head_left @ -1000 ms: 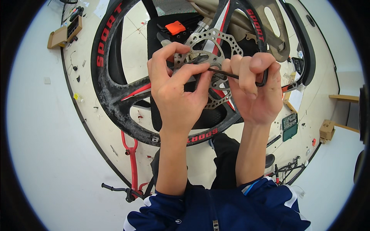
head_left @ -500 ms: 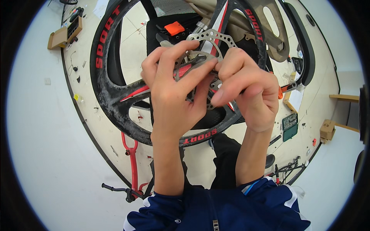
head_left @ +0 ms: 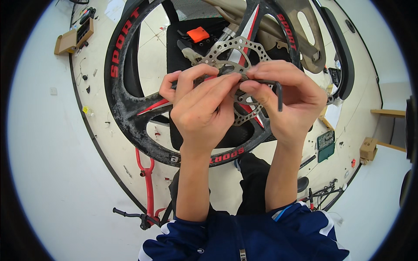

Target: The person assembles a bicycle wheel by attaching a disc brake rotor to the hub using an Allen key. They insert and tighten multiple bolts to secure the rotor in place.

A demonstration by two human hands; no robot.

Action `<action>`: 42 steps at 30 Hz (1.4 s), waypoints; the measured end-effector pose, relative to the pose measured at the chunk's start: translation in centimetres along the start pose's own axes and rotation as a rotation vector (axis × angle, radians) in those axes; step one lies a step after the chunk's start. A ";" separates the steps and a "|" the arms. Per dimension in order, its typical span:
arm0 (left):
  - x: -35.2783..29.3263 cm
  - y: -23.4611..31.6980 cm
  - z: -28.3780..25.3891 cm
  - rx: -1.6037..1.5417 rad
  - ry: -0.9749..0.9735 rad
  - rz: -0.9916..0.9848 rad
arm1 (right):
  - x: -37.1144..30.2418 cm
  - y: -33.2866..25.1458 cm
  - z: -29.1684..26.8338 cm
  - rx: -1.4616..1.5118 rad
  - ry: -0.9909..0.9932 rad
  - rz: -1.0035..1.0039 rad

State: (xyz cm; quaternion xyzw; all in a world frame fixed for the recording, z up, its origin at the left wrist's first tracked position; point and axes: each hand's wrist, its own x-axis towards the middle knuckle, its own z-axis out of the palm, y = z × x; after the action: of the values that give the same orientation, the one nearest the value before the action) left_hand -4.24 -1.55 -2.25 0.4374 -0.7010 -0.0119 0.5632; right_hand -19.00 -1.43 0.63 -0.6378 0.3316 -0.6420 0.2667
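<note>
- Over the black wheel [head_left: 130,108] hub, I see a silver perforated brake disc [head_left: 237,50].
- Right hand [head_left: 289,102] fingers grip a black hex key [head_left: 274,89]; left hand [head_left: 202,108] pinches beside it.
- Free space between spokes.

The wheel [head_left: 130,108] stands in front of the person, its brake disc [head_left: 237,50] at the middle, with the left hand [head_left: 202,108] and right hand [head_left: 289,102] side by side before the disc, fingertips meeting at the hub. An L-shaped hex key [head_left: 274,89] sits in the right hand's grip, its short end hanging down. A wooden block [head_left: 69,39] lies on the floor to the far left, another [head_left: 368,148] to the far right, and a bicycle frame [head_left: 147,182] lies below the wheel at the left.
</note>
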 end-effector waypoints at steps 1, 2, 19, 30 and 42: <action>0.1 0.2 0.1 -0.003 0.014 0.001 | 0.3 0.3 0.0 -0.044 0.001 -0.094; 0.2 0.2 0.2 -0.005 0.023 -0.005 | 0.1 0.0 0.1 -0.010 0.035 -0.019; 0.5 0.3 -0.4 -0.024 -0.055 -0.014 | -0.1 -1.6 0.9 -0.153 -0.022 -0.051; 0.5 0.7 0.0 -0.082 0.028 -0.086 | 0.0 -2.6 2.0 -0.132 0.127 0.040; -0.1 0.6 0.4 -0.108 0.103 -0.084 | -1.3 -2.7 4.6 -0.301 0.236 -0.126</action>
State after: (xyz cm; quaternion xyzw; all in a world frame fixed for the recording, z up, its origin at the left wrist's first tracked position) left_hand -4.91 -1.31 -2.15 0.4354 -0.6504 -0.0504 0.6203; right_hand -14.10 0.91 1.68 -0.6101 0.4123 -0.6710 0.0870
